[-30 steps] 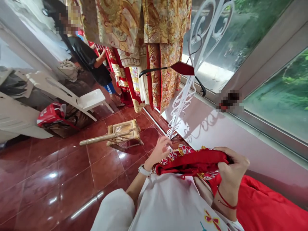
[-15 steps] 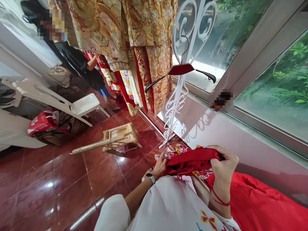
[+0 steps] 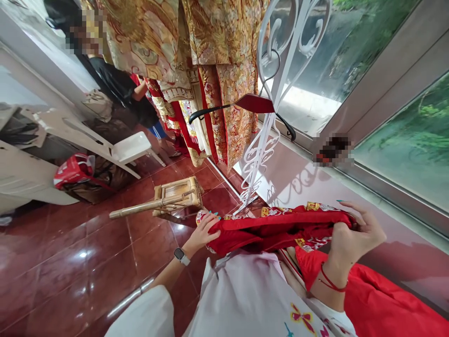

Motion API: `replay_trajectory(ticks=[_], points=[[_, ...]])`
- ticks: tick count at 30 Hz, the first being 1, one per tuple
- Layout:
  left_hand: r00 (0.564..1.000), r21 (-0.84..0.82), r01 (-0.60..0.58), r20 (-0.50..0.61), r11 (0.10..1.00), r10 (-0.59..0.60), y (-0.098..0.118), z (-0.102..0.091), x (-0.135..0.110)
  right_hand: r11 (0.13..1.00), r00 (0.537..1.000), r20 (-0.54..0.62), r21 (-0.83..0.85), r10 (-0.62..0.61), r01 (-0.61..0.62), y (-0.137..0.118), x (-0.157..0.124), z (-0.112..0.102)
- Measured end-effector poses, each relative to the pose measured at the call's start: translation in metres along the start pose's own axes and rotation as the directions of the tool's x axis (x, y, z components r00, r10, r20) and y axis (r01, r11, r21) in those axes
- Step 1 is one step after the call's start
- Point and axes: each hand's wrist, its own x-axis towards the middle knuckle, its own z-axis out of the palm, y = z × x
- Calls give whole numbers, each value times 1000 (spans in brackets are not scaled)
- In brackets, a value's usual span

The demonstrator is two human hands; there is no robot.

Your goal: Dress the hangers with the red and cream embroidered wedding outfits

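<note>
A red embroidered garment (image 3: 259, 231) is stretched between my two hands in front of my body, its open edge pulled wide. My left hand (image 3: 202, 230) grips the left end, fingers over the edge and thumb toward me. At the right end, my right hand (image 3: 354, 238) pinches the edge with the thumb inside, while one finger sticks out. Gold and silver embroidery runs along the outer side. Above the garment, a black clothes hanger (image 3: 254, 104) with a dark red middle hangs bare from the white scrolled metal stand (image 3: 261, 154).
Gold and red embroidered robes (image 3: 224, 93) hang at the top centre. A bamboo stool (image 3: 178, 196) stands on the red tiles. At left are a white chair (image 3: 133, 147), a red bag (image 3: 73, 171) and a person in black (image 3: 119, 86). Red cloth (image 3: 386, 299) spreads at lower right, below the windows.
My hands have moved apart, left hand leftward and right hand rightward, pulling the garment's edge wider. The hanger has turned and tilts the other way. The view has shifted slightly.
</note>
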Motion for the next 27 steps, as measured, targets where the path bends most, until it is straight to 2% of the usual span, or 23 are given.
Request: replay_trajectory(ticks=[1,3,6,8,10,13,16,18,20,23,25,27], points=[[999,-2,-4,45,1000,4,-4,1,0,1000,1000,9,19,7,-7,-3,-1,1],[995,12,74,70,997,-74,-12,5,2,998,998,64,53,24,-28,-12,-2,3],[965,49,262,-40,964,-260,-18,12,12,994,990,138,102,23,-37,-29,0,8],[954,47,293,-88,955,-288,-12,22,21,992,988,155,127,-5,-14,-43,2,13],[970,11,235,-69,972,-234,5,39,31,989,987,155,147,-43,20,-56,2,17],[997,-69,69,23,995,-68,40,73,51,983,984,152,173,-90,63,-70,-3,20],[993,-92,-28,116,995,39,64,106,69,979,977,186,195,-100,63,-76,-10,20],[983,-75,-39,178,996,51,72,124,75,979,979,185,200,-83,45,-77,-15,18],[983,-25,14,185,1000,-9,75,139,72,981,985,161,193,-60,28,-75,-18,15],[979,68,188,73,980,-193,78,152,66,986,986,160,169,-36,8,-71,-19,10],[955,96,296,-17,950,-296,79,150,73,986,982,184,166,-29,-2,-72,-18,8],[915,100,397,-125,912,-384,79,136,93,983,982,188,181,-26,-9,-77,-13,6]])
